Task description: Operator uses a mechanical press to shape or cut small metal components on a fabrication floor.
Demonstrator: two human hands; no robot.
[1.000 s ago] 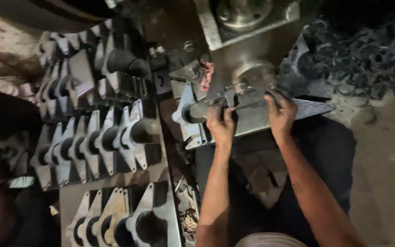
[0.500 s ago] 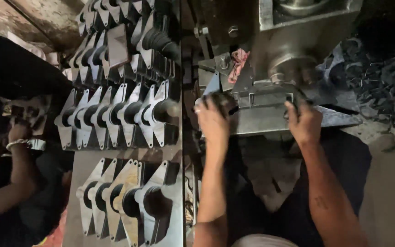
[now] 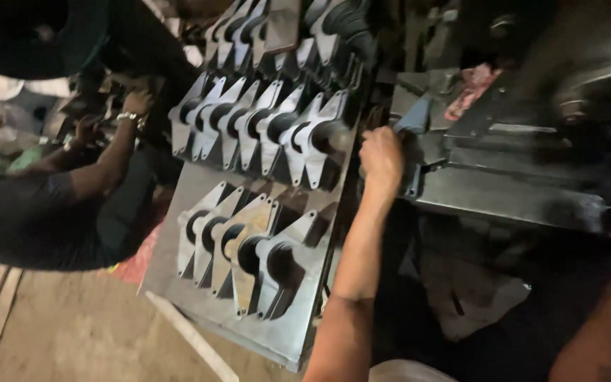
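Left hand (image 3: pixel 382 159) fingers curled around grey metal part (image 3: pixel 413 131) at press (image 3: pixel 525 177) edge. Right hand out of view; only forearm (image 3: pixel 602 325) shows. Bracket rows (image 3: pixel 263 127) on tray (image 3: pixel 178 283) just left. Co-worker's hand (image 3: pixel 136 102) far left.

Left hand (image 3: pixel 381 159) curled on the edge of a flat metal part (image 3: pixel 419 138) at the machine bed (image 3: pixel 510 194), beside a pink rag (image 3: pixel 469 92). Right hand out of frame; only forearm (image 3: pixel 602 325) shows, lower right. Left of the hand, a steel tray (image 3: pixel 178 212) w/ rows of triangular metal brackets (image 3: pixel 263 127), standing on edge. Far left, a co-worker's hand (image 3: pixel 136 102) w/ wristband among more parts.
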